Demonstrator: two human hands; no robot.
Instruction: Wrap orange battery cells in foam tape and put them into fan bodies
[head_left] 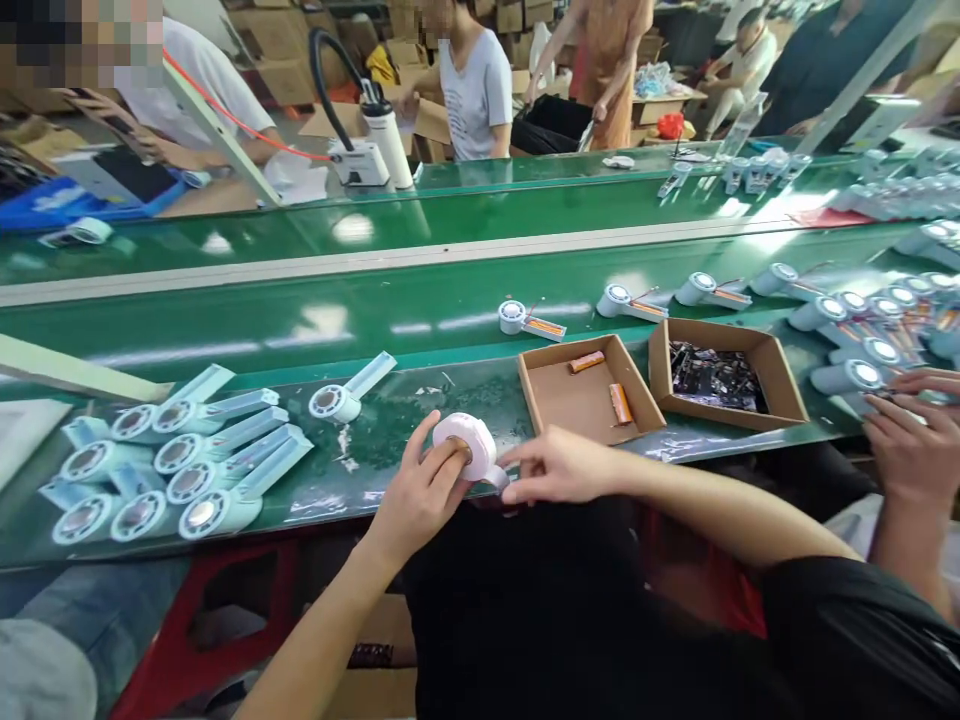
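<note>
Step in hand: apparently drawing a strip (pixel 496 478) off the roll (pixel 474 432), which is held over the desk's (pixel 405 440) near edge, left of the box (pixel 540 400). Left hand (pixel 427 480) grips the roll, fingers at its core; right hand (pixel 570 465) pinches the strip. Next move likely calls for steady tension. Roll: white, disc-shaped; strip thin, curling, adhesive face unclear. Box: matt brown cardboard. Desk: glossy green.

roll (pixel 478 446) x1 | parts ctns (pixel 562 400) x2 | loose batts (pixel 620 404) x2 | L-grp fans (pixel 177 452) x8
</note>
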